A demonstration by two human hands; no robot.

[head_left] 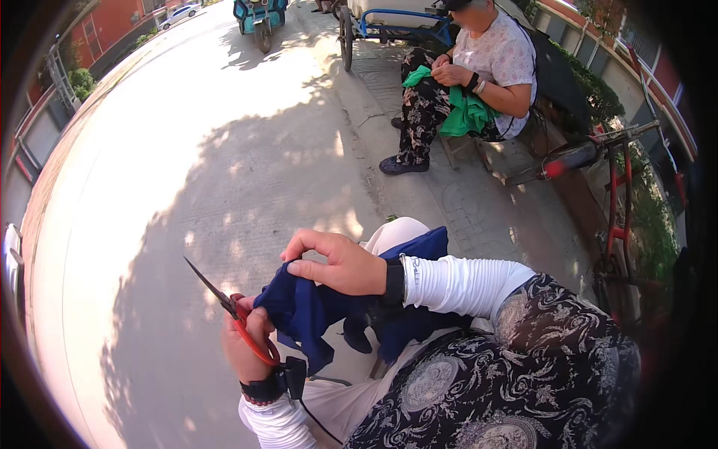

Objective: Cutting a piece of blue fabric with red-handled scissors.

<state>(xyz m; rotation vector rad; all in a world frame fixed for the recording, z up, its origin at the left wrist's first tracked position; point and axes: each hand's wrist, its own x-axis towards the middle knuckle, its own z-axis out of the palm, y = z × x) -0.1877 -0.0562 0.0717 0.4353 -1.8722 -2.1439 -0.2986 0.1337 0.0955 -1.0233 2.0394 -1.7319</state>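
Note:
My left hand (249,340) is closed around a pair of scissors (241,320) with red handles and dark blades. The blades point up and left, away from the cloth. Its fingertips also meet the edge of a dark navy blue cloth (295,307). On the cloth's upper edge, my right hand (340,263) pinches a fold between thumb and fingers. The rest of the cloth hangs loose and spreads over my lap in light trousers (396,233). A band and a small black device (294,374) with a cable are on my left wrist.
Ahead to the right, a seated person (486,75) holds green cloth (467,112) in both hands. A red bicycle (617,194) stands at the right. A blue-framed cart (396,22) and a three-wheeler (262,19) are farther off on the paved road (284,165).

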